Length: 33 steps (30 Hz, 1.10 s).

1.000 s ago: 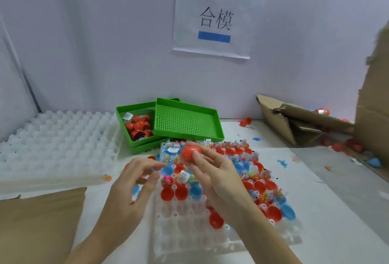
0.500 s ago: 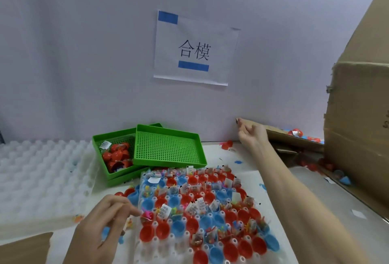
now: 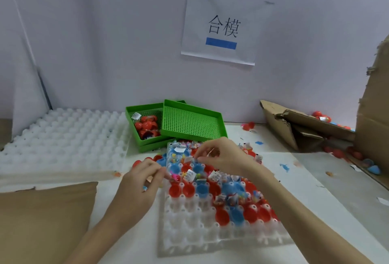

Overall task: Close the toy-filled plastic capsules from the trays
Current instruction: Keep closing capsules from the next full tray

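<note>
Now your right hand (image 3: pixel 221 156) pinches, seemingly, a toy packet over the clear plastic cell tray (image 3: pixel 210 228); your left hand (image 3: pixel 145 179), fingers curled at its edge, may hold something, steadying.

Paper sign on a pale wall, with cardboard and green baskets around it.

A white paper sign (image 3: pixel 221 26) with black printed characters and two blue tape strips hangs on the pale wall (image 3: pixel 105 42). Below the sign, two green perforated plastic baskets (image 3: pixel 191 120) sit stacked askew on the white desk (image 3: pixel 315 179). To the sign's lower right lies a torn brown cardboard box (image 3: pixel 294 125); far below and left of the sign lies a flat brown cardboard sheet (image 3: pixel 42 217).
</note>
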{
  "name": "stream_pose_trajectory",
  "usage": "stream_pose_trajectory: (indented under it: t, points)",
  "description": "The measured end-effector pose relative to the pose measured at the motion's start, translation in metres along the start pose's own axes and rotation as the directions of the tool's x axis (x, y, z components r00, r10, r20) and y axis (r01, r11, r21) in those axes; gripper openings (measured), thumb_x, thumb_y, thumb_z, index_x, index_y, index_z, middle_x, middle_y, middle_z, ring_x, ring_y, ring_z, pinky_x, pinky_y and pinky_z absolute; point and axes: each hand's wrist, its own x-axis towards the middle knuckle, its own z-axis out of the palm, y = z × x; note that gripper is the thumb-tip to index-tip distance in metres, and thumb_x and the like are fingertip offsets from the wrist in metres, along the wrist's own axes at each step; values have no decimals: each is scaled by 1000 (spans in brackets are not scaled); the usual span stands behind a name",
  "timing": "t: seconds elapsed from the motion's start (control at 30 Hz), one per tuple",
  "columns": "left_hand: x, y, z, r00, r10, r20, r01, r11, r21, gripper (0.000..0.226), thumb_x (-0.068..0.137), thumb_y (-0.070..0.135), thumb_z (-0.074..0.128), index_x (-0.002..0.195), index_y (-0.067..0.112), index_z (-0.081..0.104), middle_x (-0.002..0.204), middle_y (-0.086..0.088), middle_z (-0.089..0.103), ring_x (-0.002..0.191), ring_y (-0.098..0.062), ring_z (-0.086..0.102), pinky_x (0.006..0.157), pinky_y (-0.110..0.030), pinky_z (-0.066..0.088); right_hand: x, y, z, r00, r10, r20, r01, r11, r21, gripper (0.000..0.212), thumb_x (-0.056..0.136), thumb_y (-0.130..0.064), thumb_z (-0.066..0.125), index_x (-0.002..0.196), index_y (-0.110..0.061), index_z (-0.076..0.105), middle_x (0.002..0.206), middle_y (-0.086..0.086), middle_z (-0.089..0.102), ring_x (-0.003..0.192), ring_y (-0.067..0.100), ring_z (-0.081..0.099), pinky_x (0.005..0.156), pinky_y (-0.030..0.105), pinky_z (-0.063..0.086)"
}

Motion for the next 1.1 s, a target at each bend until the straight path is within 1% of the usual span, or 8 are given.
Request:
stream_pose_trajectory:
  t: [0.13,0.3,0.5,0.6,0.73,0.93,1.0,1.1]
  points:
    - [0,-3,-2,1000,-12,-2,12,1000,22,27,100,34,54,85,24,75,94,12,64,89,-15,65,70,-23,53,-6,-15,8,999,-12,44,20,982,-187,5,93,-22,76,95,-25,79,87,-16,73,76,0,65,66,14,52]
    - [0,-3,0,1000,-6,15,5,998,59,22,102,23,60,88,20,76,95,9,64,87,-15,64,71,-15,48,-20,-28,11,997,-60,56,69,981,-182,3,93,-23,76,95,-23,78,89,-15,71,77,2,64,66,12,50]
    - [0,-2,-1,1000,5,11,-6,997,75,21,103,18,61,88,18,76,95,8,63,87,-14,63,70,-14,48,-45,-40,35,960,-224,169,272,894,-355,15,90,-32,79,101,-22,79,97,-16,54,91,-21,36,86,7,36]
    - [-1,-1,-1,1000,12,9,-13,997,74,16,101,17,64,90,20,75,97,9,63,87,-15,64,71,-19,51,-51,-39,39,965,-211,157,257,884,-390,16,94,-32,74,105,-21,78,102,-15,44,98,-9,26,92,19,39]
    - [0,3,0,999,10,-52,-11,1000,-15,15,97,15,70,105,26,74,107,11,66,98,-11,66,81,-16,52,-57,-47,31,963,-256,85,267,859,-437,13,98,-30,69,105,-21,77,104,-10,46,105,4,39,93,27,45]
    - [3,9,-2,986,-152,-65,132,962,-239,16,96,26,69,110,27,76,108,16,76,105,-3,70,91,-17,54,-65,-59,24,928,-373,-1,326,813,-482,13,97,-29,71,102,-20,78,108,0,57,100,17,53,80,39,55]
    - [4,10,-3,984,-162,-74,136,951,-277,23,92,37,66,110,26,76,106,13,78,103,-3,71,89,-18,55,-66,-65,28,892,-446,-70,361,799,-482,7,93,-24,76,95,-18,79,103,3,59,89,21,58,68,40,57]
    - [6,10,-6,970,-232,-69,189,904,-384,23,91,33,70,109,21,77,101,5,79,93,-13,76,80,-21,59,-65,-71,39,839,-535,-97,436,768,-468,6,88,-19,81,91,-19,77,97,3,59,77,19,57,57,37,54]
